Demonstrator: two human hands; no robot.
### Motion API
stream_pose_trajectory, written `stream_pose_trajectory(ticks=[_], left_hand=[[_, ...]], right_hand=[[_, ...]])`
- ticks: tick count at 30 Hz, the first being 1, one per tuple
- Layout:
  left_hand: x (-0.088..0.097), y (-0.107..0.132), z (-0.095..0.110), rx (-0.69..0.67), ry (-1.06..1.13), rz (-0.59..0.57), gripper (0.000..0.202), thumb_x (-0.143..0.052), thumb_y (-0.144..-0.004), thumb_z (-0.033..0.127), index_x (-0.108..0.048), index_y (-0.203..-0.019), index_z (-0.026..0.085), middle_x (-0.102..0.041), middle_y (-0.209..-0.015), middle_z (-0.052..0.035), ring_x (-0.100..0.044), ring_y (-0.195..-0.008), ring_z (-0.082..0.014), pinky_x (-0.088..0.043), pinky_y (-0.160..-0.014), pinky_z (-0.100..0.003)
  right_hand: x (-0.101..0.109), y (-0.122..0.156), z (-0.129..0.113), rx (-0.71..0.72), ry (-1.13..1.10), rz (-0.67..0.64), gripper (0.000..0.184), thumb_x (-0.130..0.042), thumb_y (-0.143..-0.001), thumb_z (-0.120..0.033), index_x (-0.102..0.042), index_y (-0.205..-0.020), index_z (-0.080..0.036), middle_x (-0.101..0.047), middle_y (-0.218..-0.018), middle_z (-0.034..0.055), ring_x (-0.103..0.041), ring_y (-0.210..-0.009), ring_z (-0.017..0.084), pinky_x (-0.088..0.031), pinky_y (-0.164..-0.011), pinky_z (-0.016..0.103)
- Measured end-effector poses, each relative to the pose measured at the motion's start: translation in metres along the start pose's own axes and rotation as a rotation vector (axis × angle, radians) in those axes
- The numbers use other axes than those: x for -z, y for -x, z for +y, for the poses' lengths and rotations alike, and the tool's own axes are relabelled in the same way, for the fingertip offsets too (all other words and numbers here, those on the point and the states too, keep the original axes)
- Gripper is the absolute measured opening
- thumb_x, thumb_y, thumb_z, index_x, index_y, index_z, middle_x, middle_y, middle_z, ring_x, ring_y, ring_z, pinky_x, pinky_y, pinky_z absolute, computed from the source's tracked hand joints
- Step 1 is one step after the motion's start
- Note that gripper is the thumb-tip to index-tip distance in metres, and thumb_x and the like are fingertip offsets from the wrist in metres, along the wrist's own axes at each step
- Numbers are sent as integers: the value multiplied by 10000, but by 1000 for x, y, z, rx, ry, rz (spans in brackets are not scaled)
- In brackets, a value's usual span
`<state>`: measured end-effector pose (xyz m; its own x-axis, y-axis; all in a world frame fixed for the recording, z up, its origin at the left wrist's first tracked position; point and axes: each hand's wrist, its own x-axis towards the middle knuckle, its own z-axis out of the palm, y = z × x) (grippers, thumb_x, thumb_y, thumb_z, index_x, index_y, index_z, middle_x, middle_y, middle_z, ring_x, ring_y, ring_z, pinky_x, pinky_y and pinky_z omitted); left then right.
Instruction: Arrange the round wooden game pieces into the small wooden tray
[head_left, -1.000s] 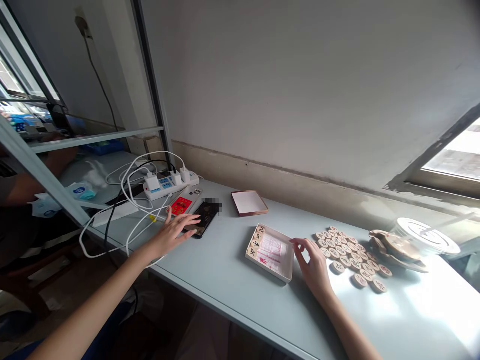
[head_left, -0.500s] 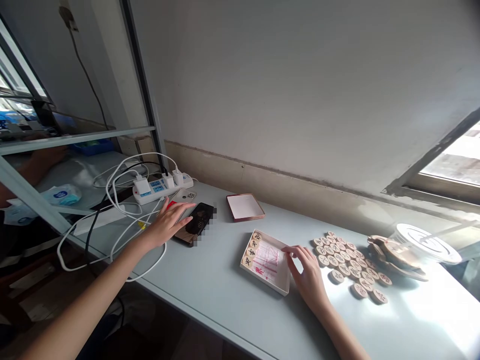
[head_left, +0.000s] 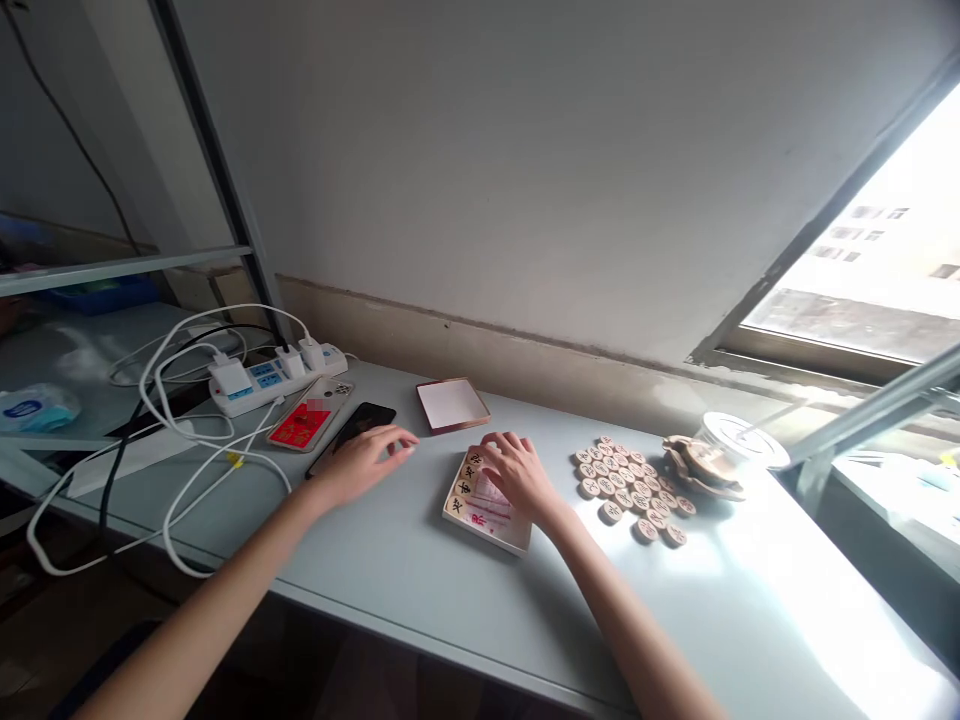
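My left hand (head_left: pixel 361 466) hovers beside the black phone (head_left: pixel 367 416), its fingers stretched to the right and holding nothing. My right hand (head_left: pixel 517 474) reaches over a shallow white box (head_left: pixel 495 538), fingers spread and bent toward its far side. Nothing shows in its grasp; whether the fingertips touch a piece is unclear. Along the box's left side stands a row of several round wooden Chinese chess pieces (head_left: pixel 459 505). Red marks cover the box floor, partly hidden by my right hand. Many more loose Chinese chess pieces (head_left: pixel 624 480) lie in a cluster to the right.
Behind the box rests its lid (head_left: pixel 452 403), inner side up. A power strip (head_left: pixel 281 378) with white cables (head_left: pixel 176 450) and a phone in a red-backed case (head_left: pixel 304 425) occupy the left. A clear-lidded plastic container (head_left: pixel 742 440) and a brown object (head_left: pixel 701 468) stand at the right.
The view has turned to the right. My left hand has come off the black phone, toward the box. My right hand has gone from the box's right rim to across its far part.
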<state>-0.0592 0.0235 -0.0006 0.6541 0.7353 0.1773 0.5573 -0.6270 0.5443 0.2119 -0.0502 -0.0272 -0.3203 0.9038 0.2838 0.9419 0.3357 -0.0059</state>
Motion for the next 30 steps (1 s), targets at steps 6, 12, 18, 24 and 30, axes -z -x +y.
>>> stream_pose_trajectory(ticks=[6,12,18,24,30], left_hand=[[-62,-72,42,-28,47,174,229,-416,-885,278,-584,-1028,216,-574,-1077,-51,-603,-863,-175,-471,-761,-286],[-94,-87,28,-89,203,161,213,-462,-877,296,-611,-1014,229,-545,-1064,-38,-598,-856,-160,-475,-788,-294],[-86,-80,24,-128,402,-1,191,-529,-839,315,-679,-922,231,-559,-1110,-40,-579,-887,-154,-459,-815,-274],[-87,-82,21,-110,310,-93,158,-618,-756,276,-688,-882,210,-641,-962,-27,-566,-740,-140,-458,-717,-262],[-89,-86,21,-109,301,-79,140,-583,-784,240,-700,-850,199,-685,-928,-29,-597,-753,-144,-465,-707,-245]], right_hand=[[-1,2,-5,21,116,52,251,-551,-872,-228,-559,-1120,-267,-531,-1157,58,-462,-976,215,-359,-788,338],[-6,5,-5,-34,82,66,210,-591,-845,-252,-581,-1054,-230,-538,-1124,75,-459,-965,229,-376,-762,337],[14,15,26,-296,-61,232,221,-595,-828,-397,-598,-1010,-272,-527,-1134,47,-447,-1025,234,-363,-814,355],[7,49,80,-437,118,80,178,-512,-850,-385,-618,-914,-256,-521,-1090,60,-447,-1009,255,-328,-826,416],[13,45,72,-430,-8,49,313,-547,-826,-377,-542,-1127,-290,-493,-1198,62,-432,-1078,279,-365,-865,447]])
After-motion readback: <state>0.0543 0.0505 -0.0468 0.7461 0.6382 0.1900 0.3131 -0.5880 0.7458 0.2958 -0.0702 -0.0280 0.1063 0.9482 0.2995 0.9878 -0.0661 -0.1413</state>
